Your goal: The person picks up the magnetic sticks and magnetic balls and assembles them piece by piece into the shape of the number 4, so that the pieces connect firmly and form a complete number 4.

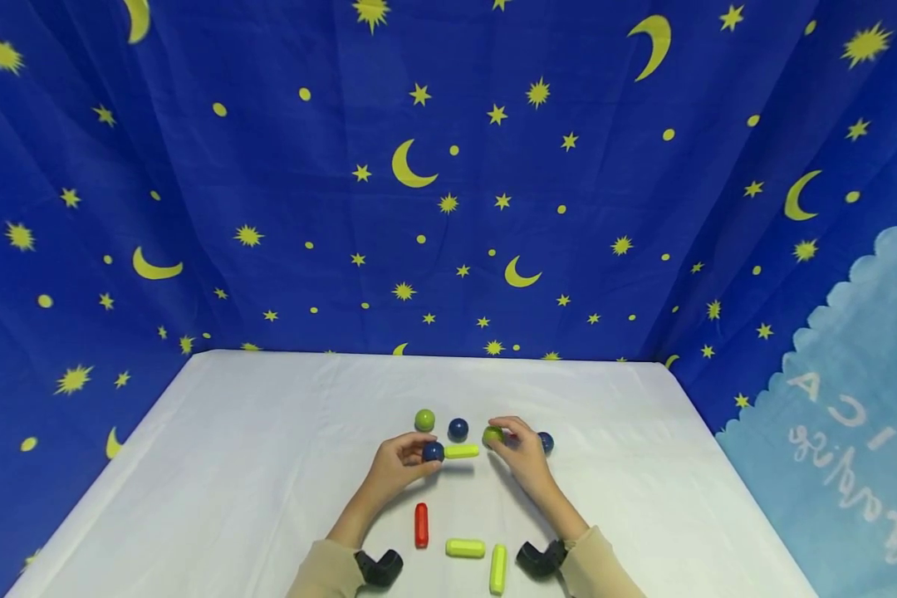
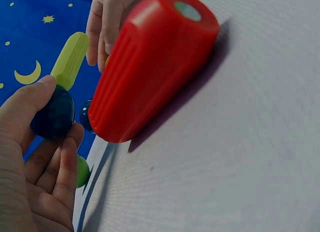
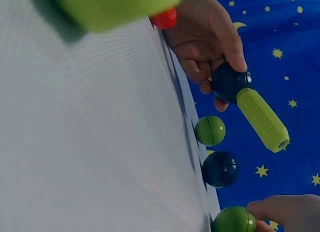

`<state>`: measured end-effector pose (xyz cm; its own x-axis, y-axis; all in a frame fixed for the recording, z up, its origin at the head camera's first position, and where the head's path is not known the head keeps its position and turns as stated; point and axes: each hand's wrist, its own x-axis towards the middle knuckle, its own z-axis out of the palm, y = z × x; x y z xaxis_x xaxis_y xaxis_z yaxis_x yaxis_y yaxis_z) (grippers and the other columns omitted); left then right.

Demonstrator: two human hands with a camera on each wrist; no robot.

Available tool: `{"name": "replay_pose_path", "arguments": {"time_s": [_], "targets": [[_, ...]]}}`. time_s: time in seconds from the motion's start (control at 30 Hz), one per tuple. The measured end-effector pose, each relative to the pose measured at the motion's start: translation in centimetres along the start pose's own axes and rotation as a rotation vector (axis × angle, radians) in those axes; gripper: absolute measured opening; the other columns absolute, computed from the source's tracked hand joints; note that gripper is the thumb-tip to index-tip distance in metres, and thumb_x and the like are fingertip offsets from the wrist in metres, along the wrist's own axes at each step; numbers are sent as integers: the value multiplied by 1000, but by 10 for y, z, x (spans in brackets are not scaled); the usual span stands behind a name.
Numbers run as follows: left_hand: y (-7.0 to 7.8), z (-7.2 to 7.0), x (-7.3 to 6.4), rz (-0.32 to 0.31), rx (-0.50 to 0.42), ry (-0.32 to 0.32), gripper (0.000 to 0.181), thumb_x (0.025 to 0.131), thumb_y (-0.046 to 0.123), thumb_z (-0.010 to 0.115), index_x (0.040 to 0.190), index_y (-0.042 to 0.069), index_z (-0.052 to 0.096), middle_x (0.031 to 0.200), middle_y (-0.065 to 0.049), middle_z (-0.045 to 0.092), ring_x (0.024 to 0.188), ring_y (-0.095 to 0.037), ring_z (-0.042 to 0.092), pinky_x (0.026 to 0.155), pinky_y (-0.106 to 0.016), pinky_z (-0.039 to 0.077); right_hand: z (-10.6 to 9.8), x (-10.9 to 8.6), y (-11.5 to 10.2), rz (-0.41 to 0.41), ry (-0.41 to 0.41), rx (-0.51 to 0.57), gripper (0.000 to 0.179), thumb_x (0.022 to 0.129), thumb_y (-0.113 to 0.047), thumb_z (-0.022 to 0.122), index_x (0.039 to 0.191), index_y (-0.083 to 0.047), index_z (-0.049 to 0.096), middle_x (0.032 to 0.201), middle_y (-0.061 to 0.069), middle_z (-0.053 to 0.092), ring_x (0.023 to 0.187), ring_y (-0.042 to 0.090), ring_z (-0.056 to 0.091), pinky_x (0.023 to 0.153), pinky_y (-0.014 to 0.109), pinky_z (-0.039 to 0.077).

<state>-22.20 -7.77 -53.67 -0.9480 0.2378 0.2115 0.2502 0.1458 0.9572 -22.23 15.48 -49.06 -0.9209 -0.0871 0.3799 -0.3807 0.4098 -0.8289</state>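
Note:
My left hand [image 1: 398, 467] pinches a dark blue ball [image 1: 433, 451] between thumb and fingers. A yellow-green ridged rod [image 1: 461, 451] sticks out from that ball, its far end pointing toward the right hand. The left wrist view shows the rod's near end right at the ball [image 2: 54, 113]. My right hand [image 1: 523, 455] has its thumb and fingertips on a green ball [image 1: 491, 434], which sits low by the tabletop in the right wrist view [image 3: 233, 220]. Part of this ball is covered by the fingers. Just beyond the right hand is another dark blue ball [image 1: 546, 442], partly hidden.
Behind the hands stand a green ball [image 1: 424, 419] and a dark blue ball [image 1: 458, 428]. Nearer the body lie a red rod [image 1: 422, 526] and two yellow-green rods, one crosswise [image 1: 465, 548], one lengthwise [image 1: 498, 569]. A star-patterned blue curtain [image 1: 329, 216] surrounds the white table [image 1: 254, 465].

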Motion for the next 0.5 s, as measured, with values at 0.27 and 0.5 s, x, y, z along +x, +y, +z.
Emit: {"name": "replay_pose_path", "arguments": {"time_s": [0.27,0.5], "targets": [[26,-2,-6,-20,-5,-20,42,80,7,75,116,-8,61,106,-25,66,85,-5,63,76,-19,52,11,2,36,45,-11,-39,30,73,10,71,100,-1,68,105,15,66,96,31,61,79,31,50],[38,-3,-8,-38,-20,-20,42,80,7,74,116,-8,61,106,-25,66,85,-5,62,76,-18,52,10,1,47,38,-38,-16,33,73,6,72,104,-6,68,106,10,65,96,22,61,80,24,51]]}}
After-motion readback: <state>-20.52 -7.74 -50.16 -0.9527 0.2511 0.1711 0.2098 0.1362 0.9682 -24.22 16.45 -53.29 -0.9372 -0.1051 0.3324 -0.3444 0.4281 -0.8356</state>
